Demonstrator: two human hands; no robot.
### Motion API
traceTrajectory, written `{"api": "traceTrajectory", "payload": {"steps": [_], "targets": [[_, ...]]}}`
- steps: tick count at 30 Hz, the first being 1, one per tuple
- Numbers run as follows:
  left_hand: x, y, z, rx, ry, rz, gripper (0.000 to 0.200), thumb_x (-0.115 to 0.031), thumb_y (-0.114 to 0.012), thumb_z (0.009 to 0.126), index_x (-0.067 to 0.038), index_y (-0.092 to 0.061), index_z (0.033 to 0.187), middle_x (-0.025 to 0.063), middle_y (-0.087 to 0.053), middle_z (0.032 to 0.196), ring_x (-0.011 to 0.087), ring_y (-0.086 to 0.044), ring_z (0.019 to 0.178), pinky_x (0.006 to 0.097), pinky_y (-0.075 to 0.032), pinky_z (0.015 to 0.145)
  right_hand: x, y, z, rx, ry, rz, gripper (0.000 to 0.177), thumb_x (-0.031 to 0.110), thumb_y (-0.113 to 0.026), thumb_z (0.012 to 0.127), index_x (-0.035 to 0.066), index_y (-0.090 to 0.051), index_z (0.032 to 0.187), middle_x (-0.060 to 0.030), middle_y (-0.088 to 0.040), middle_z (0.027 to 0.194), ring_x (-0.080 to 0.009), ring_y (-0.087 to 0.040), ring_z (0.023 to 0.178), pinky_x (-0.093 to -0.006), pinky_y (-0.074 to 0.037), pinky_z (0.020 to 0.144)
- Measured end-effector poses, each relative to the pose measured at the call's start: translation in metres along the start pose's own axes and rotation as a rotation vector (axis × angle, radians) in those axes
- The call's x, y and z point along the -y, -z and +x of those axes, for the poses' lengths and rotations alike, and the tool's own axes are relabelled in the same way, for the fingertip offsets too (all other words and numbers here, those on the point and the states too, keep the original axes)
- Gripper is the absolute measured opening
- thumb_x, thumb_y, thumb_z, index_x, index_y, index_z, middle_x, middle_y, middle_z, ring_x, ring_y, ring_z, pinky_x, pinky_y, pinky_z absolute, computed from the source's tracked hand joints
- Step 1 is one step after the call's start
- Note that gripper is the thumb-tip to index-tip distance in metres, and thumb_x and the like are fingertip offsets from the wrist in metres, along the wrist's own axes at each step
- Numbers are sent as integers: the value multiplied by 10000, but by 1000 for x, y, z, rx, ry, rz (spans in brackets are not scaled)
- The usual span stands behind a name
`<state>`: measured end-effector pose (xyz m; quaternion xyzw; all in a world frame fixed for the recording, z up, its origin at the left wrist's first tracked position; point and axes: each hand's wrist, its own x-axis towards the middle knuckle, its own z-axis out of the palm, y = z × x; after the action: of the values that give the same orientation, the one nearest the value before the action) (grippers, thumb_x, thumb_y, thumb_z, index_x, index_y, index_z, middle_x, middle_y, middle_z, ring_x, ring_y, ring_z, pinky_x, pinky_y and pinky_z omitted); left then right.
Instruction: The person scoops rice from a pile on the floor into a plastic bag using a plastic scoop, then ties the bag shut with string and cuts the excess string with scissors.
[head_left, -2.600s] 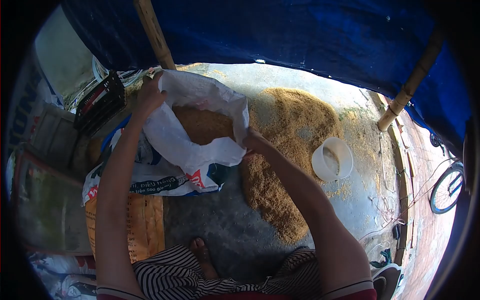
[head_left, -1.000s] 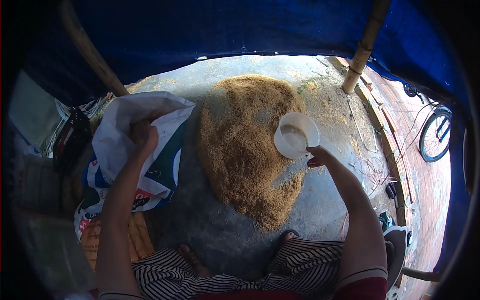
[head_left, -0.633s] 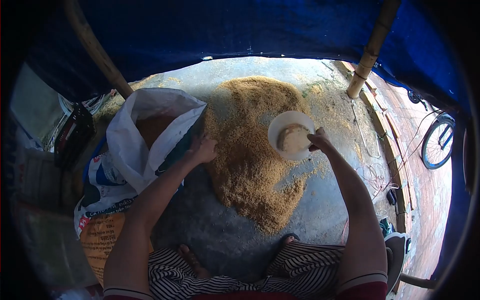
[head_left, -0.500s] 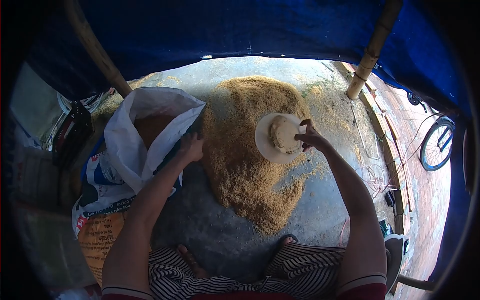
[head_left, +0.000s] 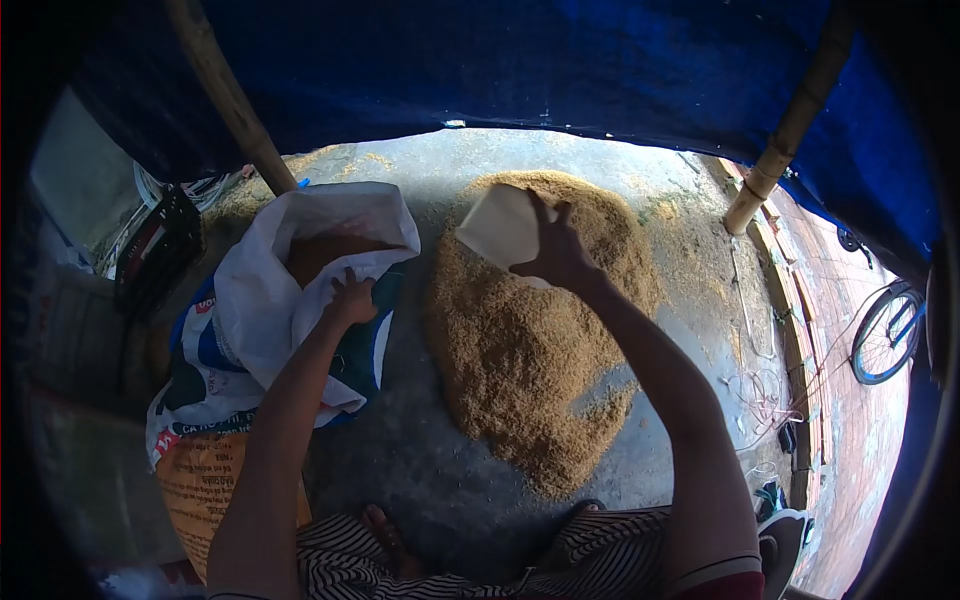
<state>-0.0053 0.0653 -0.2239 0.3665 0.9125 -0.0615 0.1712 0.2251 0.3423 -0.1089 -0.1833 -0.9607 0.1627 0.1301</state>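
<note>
A white sack (head_left: 262,318) stands at the left with its mouth open and brown grainy material (head_left: 325,257) inside. My left hand (head_left: 351,297) grips the near right edge of its rim, fingers curled over the cloth. My right hand (head_left: 562,245) is wrapped round a pale, shallow container (head_left: 497,228), tilted above the far left part of a heap of golden-brown grain or husks (head_left: 520,345). The contents of the container cannot be made out.
A dark crate (head_left: 160,250) is behind the sack at the left. Bamboo poles (head_left: 235,95) (head_left: 780,150) stand on both sides under a blue tarp (head_left: 500,70). A bicycle wheel (head_left: 887,333) and loose wires (head_left: 762,400) are at the right. Two feet (head_left: 388,535) are near the heap.
My right hand has moved left and tipped the container, whose round open side no longer faces up. My left hand has shifted left and up along the sack's rim. The view has shifted slightly.
</note>
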Motion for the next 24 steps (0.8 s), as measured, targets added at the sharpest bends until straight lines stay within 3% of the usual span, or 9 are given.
{"api": "traceTrajectory", "payload": {"steps": [1, 4, 6, 9, 12, 19, 21, 24], "targets": [[6, 0, -1, 43, -46, 60, 579, -200, -570, 759, -101, -379, 1297, 291, -232, 1369, 497, -164, 1275, 630, -183, 997, 19, -8, 7, -16, 62, -132, 1145, 244, -832, 519, 142, -101, 1395, -340, -270, 1212, -411, -608, 802, -400, -566, 642], [18, 0, -6, 3, -90, -60, 604, -218, -567, 759, -95, -361, 1313, 276, -303, 1342, 458, -161, 1293, 627, -124, 1012, 41, -49, 30, 14, 151, -231, 1038, 149, -750, 605, 143, -89, 1406, -346, -253, 1284, -360, -625, 799, -381, -560, 608], [21, 3, -10, 1, -96, -102, 610, -220, -564, 762, -87, -352, 1318, 263, -308, 1345, 451, -158, 1296, 625, -134, 1011, 39, -94, 46, -204, 280, -481, 911, 80, -638, 692, 137, -82, 1411, -321, -278, 1316, -304, -628, 785, -352, -554, 582], [23, 2, -14, -7, -105, -154, 617, -223, -559, 767, -78, -339, 1325, 246, -320, 1344, 443, -165, 1296, 619, -151, 1011, 43, -121, 49, -199, 389, -575, 835, 64, -573, 738, 170, -97, 1416, -290, -322, 1308, -278, -617, 765, -325, -548, 556], [25, 1, -13, -8, -115, -134, 613, -219, -553, 772, -88, -335, 1329, 238, -330, 1341, 442, -183, 1289, 612, -156, 1014, 50, -135, 36, -96, 423, -599, 968, 102, -674, 656, 200, -88, 1421, -325, -304, 1304, -309, -618, 800, -319, -540, 518], [20, -7, -13, -53, -117, -85, 589, -204, -526, 794, -91, -328, 1337, 196, -352, 1346, 443, -228, 1268, 599, -140, 1022, 41, -94, -33, 33, 553, -514, 882, 172, -666, 697, 214, -152, 1412, -361, -316, 1270, -340, -618, 832, -343, -545, 556], [14, -9, -20, -109, -122, -88, 563, -207, -526, 794, -58, -360, 1311, 229, -356, 1327, 447, -261, 1249, 606, -141, 1015, 28, -80, -55, -1, 617, -542, 779, 216, -610, 757, 268, -180, 1404, -328, -367, 1262, -267, -624, 744, -315, -531, 517], [-1, -17, -24, -188, -117, -4, 531, -197, -545, 785, -28, -402, 1268, 262, -368, 1294, 442, -288, 1235, 568, -189, 1021, 16, -42, -85, 96, 562, -421, 944, 226, -720, 674, 228, -132, 1412, -350, -321, 1267, -315, -623, 771, -354, -547, 564]]}}
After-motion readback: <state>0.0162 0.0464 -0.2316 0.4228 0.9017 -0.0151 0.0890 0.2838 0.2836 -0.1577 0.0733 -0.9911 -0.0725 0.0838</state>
